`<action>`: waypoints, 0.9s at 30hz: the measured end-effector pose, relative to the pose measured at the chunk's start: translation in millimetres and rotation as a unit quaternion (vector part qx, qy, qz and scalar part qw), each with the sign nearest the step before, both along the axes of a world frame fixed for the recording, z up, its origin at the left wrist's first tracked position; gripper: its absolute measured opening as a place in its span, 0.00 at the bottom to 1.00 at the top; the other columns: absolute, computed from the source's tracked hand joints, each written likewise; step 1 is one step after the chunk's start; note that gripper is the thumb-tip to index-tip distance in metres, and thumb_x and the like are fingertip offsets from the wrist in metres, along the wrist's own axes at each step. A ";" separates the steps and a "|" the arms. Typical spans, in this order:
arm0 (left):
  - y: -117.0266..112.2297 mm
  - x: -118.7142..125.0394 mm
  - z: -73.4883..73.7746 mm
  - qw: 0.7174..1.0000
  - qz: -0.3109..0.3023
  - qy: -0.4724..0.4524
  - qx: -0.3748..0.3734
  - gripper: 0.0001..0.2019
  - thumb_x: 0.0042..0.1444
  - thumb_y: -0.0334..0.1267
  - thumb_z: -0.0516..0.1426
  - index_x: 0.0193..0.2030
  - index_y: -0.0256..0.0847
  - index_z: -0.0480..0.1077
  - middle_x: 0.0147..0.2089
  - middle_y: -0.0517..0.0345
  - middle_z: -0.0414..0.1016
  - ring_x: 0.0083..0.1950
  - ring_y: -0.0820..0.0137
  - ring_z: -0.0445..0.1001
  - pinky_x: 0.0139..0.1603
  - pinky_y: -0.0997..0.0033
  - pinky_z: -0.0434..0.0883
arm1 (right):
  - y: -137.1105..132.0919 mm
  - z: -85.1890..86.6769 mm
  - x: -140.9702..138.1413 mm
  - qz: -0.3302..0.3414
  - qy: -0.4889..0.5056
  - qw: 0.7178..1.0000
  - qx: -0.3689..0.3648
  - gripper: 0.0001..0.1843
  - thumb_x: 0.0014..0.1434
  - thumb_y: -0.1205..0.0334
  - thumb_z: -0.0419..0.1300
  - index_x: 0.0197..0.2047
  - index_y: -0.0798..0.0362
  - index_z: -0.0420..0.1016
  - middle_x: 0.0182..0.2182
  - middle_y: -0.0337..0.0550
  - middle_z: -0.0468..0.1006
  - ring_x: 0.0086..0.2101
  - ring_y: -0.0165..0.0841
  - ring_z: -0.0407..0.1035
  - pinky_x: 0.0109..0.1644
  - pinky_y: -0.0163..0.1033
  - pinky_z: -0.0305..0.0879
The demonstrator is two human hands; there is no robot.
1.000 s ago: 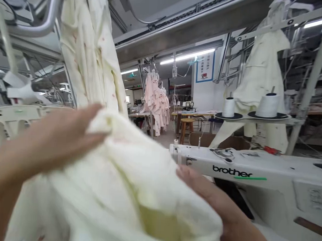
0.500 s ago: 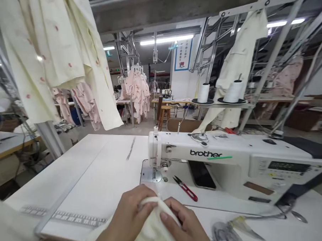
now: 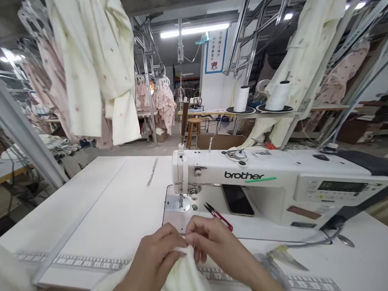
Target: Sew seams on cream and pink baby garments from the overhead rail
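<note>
Cream cloth (image 3: 188,277) hangs on the near side of the grip, folds running roughly near to far; left hand (image 3: 155,255) and right hand (image 3: 211,239) both pinch its far end. Beyond, slightly left, apart from the cloth: needle plate (image 3: 174,203) of the sewing machine (image 3: 276,166), neither hand clearly nearer.

Cream cloth (image 3: 187,277) — bunched, peaked upward.

A tube light (image 3: 194,30) glowed white overhead, and a smaller lamp (image 3: 11,57) flared at the upper left. The desk (image 3: 127,211) was evenly bright; the overhead beam (image 3: 149,2) stayed dim. Cream fabric (image 3: 188,276) looked washed out. Wide-angle distortion stretched the edges, and pale cloth (image 3: 2,268) blurred at the lower left.
</note>
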State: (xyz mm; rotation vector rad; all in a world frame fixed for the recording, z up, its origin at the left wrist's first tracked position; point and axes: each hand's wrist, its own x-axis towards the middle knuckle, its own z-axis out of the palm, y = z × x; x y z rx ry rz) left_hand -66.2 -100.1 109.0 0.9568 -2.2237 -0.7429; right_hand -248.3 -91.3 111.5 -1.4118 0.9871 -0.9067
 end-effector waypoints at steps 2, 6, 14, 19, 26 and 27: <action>4.0 0.5 -2.2 0.998 0.011 0.031 -0.046 0.11 0.54 0.29 0.49 0.36 0.47 0.71 0.37 0.57 0.69 0.28 0.75 0.66 0.29 0.76 0.65 | -9.9 -1.7 1.4 0.078 -0.062 0.992 0.073 0.13 0.52 0.54 0.58 0.27 0.54 0.63 0.14 0.33 0.67 0.15 0.26 0.64 0.17 0.25 0.56; 7.0 1.2 -8.8 0.994 0.030 0.091 -0.046 0.12 0.54 0.27 0.48 0.36 0.48 0.68 0.43 0.57 0.70 0.33 0.74 0.68 0.35 0.75 0.68 | -20.8 -17.5 14.9 0.146 -0.145 0.955 0.215 0.16 0.42 0.52 0.63 0.24 0.56 0.66 0.12 0.34 0.66 0.10 0.24 0.57 0.10 0.24 0.52; 2.5 2.7 -23.0 0.981 0.121 0.152 0.017 0.07 0.58 0.35 0.47 0.35 0.48 0.66 0.37 0.59 0.71 0.40 0.69 0.71 0.41 0.71 0.67 | 17.6 -27.6 33.9 -0.100 -0.058 0.993 -0.019 0.22 0.58 0.41 0.51 0.33 0.55 0.65 0.23 0.36 0.66 0.24 0.27 0.61 0.28 0.31 0.58; 1.9 -2.9 -12.3 0.967 0.180 0.153 0.098 0.09 0.55 0.38 0.51 0.41 0.46 0.68 0.36 0.58 0.70 0.37 0.68 0.69 0.39 0.71 0.66 | 26.5 -22.7 39.4 -0.160 0.070 0.982 -0.075 0.15 0.60 0.48 0.51 0.33 0.52 0.66 0.25 0.35 0.67 0.27 0.30 0.60 0.31 0.33 0.55; -31.2 6.4 12.8 0.953 0.054 0.081 0.286 0.11 0.50 0.42 0.57 0.36 0.39 0.73 0.38 0.55 0.69 0.40 0.68 0.68 0.41 0.73 0.64 | -1.7 -27.5 21.5 -0.107 0.078 0.972 -0.193 0.11 0.62 0.61 0.48 0.35 0.50 0.70 0.33 0.37 0.74 0.35 0.31 0.67 0.39 0.33 0.57; -37.4 5.6 12.3 0.957 0.057 0.078 0.275 0.09 0.50 0.41 0.57 0.34 0.39 0.73 0.37 0.56 0.69 0.39 0.69 0.68 0.40 0.74 0.64 | -5.9 -30.3 19.5 -0.127 0.079 0.973 -0.177 0.10 0.61 0.61 0.50 0.34 0.50 0.71 0.32 0.36 0.74 0.34 0.31 0.67 0.38 0.33 0.57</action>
